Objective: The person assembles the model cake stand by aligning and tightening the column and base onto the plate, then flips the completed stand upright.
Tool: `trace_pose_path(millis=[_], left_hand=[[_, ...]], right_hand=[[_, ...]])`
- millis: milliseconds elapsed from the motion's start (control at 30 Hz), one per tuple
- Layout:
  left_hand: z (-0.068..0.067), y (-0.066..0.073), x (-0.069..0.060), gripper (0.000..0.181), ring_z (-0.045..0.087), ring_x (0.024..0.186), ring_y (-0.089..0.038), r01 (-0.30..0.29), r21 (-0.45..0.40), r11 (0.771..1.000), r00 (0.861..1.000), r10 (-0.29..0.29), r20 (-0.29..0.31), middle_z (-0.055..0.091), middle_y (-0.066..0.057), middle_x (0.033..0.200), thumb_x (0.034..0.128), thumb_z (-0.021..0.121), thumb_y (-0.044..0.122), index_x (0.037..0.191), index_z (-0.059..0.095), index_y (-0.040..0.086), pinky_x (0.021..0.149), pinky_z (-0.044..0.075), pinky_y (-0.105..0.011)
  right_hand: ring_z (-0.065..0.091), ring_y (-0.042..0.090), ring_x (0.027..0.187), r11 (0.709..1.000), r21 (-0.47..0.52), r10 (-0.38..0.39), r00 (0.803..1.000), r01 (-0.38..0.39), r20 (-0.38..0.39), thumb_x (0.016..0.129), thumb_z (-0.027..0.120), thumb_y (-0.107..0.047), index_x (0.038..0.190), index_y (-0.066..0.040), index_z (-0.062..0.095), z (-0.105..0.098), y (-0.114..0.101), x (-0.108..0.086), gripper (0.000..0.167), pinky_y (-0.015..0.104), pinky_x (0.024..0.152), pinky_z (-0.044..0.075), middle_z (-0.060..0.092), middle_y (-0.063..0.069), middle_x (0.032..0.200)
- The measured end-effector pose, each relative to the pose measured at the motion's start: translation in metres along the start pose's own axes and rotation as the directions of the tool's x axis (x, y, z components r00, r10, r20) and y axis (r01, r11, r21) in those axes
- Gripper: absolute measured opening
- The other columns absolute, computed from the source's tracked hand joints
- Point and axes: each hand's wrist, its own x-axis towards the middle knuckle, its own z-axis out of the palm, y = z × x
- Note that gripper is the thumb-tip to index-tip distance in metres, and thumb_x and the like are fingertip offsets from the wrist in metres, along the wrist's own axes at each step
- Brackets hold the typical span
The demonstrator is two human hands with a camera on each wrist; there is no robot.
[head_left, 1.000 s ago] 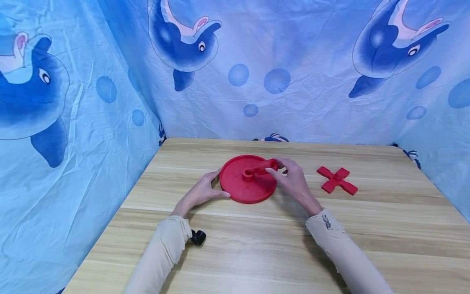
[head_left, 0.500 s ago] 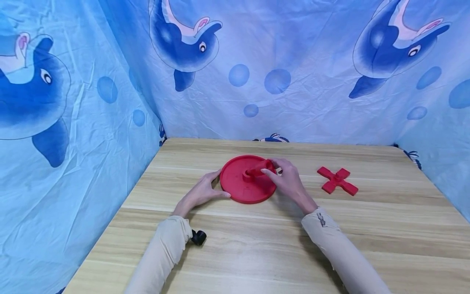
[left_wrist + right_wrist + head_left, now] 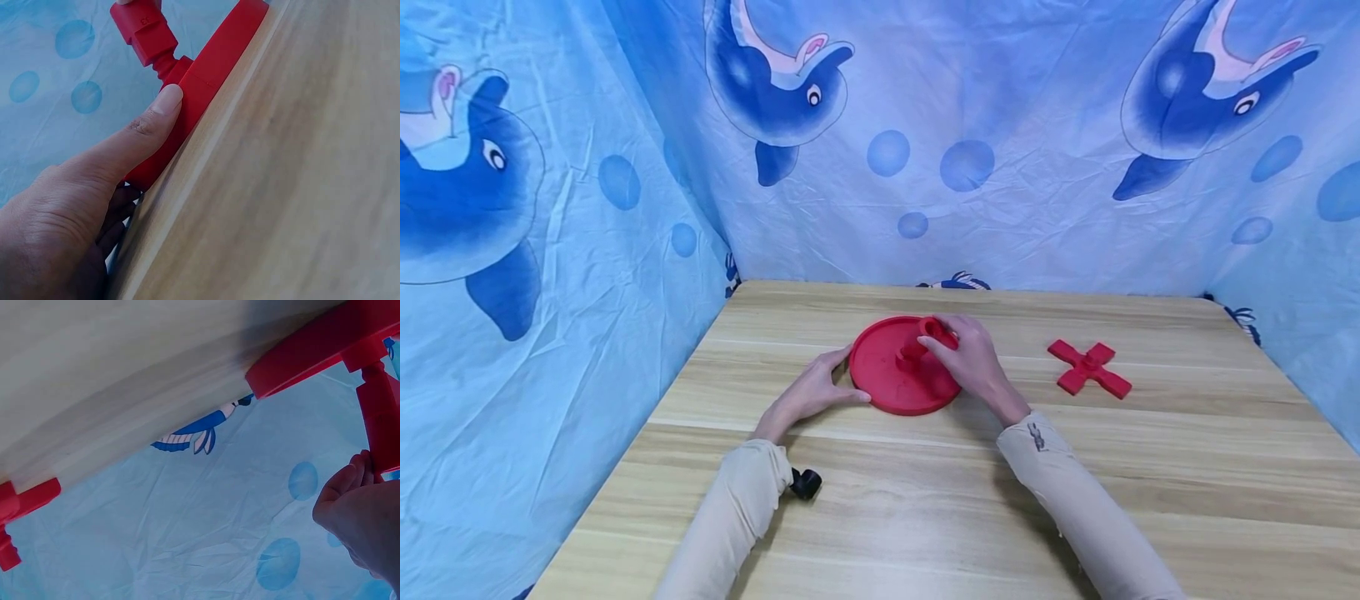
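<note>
Two digits (image 3: 145,20), prob. "33", on red post (image 3: 150,41); R hand (image 3: 968,357) grips top.

Left hand (image 3: 69,206) holds red disc (image 3: 209,78); post (image 3: 144,32) tilts.

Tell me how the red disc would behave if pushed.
The red disc is probably stiff: its rim shows no bend where the left hand holds it. Lying flat on the table, it should slide rather than roll. Broad and low, it seems unlikely to tip.
</note>
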Motion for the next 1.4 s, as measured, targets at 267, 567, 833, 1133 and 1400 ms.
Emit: trace_pose_path(millis=[267, 567, 833, 1133, 1400], left_hand=[[0.001, 0.0, 0.0, 0.107, 0.036, 0.147, -0.026, 0.028, 0.013, 1.0, 1.0, -0.028, 0.004, 0.044, -0.002, 0.159, 0.0784, 0.088, 0.054, 0.162, 0.036, 0.013, 0.119, 0.033, -0.05], [0.0, 0.0, 0.001, 0.105, 0.036, 0.147, -0.025, 0.014, 0.012, 1.0, 1.0, -0.014, 0.01, 0.044, -0.001, 0.159, 0.08, 0.088, 0.053, 0.162, 0.036, 0.013, 0.119, 0.033, -0.049], [0.0, -0.001, 0.0, 0.107, 0.036, 0.147, -0.027, 0.004, 0.014, 1.0, 1.0, -0.004, 0.006, 0.044, -0.002, 0.16, 0.0789, 0.088, 0.055, 0.162, 0.035, 0.013, 0.119, 0.033, -0.051], [0.0, -0.002, 0.0, 0.106, 0.037, 0.147, -0.024, 0.003, 0.012, 1.0, 1.0, -0.003, 0.007, 0.044, -0.001, 0.159, 0.0794, 0.088, 0.054, 0.162, 0.036, 0.013, 0.119, 0.033, -0.048], [0.001, -0.003, 0.0, 0.107, 0.035, 0.148, -0.023, 0.011, -0.006, 1.0, 1.0, -0.011, 0.008, 0.043, 0.0, 0.16, 0.0784, 0.088, 0.054, 0.162, 0.036, 0.013, 0.12, 0.031, -0.047]], right_hand=[[0.059, 0.032, 0.116, 1.0, -0.019, 0.01, 1.0, -0.01, 0.022, 0.092, 0.082, -0.02, 0.136, -0.001, 0.065, 0.005, -0.006, 0.008, 0.051, 0.047, 0.089, 0.06, 0.064, 0.016, 0.126], [0.058, 0.032, 0.116, 0.999, -0.026, 0.034, 0.998, -0.033, 0.043, 0.093, 0.08, -0.018, 0.136, 0.001, 0.064, 0.012, -0.01, 0.014, 0.05, 0.045, 0.089, 0.06, 0.063, 0.018, 0.126], [0.055, 0.032, 0.121, 0.998, -0.034, 0.056, 0.996, -0.053, 0.072, 0.094, 0.079, -0.017, 0.14, 0.0, 0.062, 0.013, -0.012, 0.017, 0.052, 0.047, 0.091, 0.059, 0.061, 0.017, 0.129], [0.051, 0.035, 0.126, 0.998, -0.052, 0.026, 0.992, -0.02, 0.123, 0.094, 0.078, -0.016, 0.14, 0.001, 0.062, 0.016, -0.014, 0.019, 0.051, 0.048, 0.091, 0.059, 0.06, 0.019, 0.131], [0.051, 0.034, 0.125, 0.999, -0.04, 0.019, 0.992, -0.014, 0.121, 0.097, 0.074, -0.017, 0.139, 0.001, 0.063, 0.018, -0.012, 0.019, 0.047, 0.048, 0.092, 0.058, 0.062, 0.018, 0.129]])
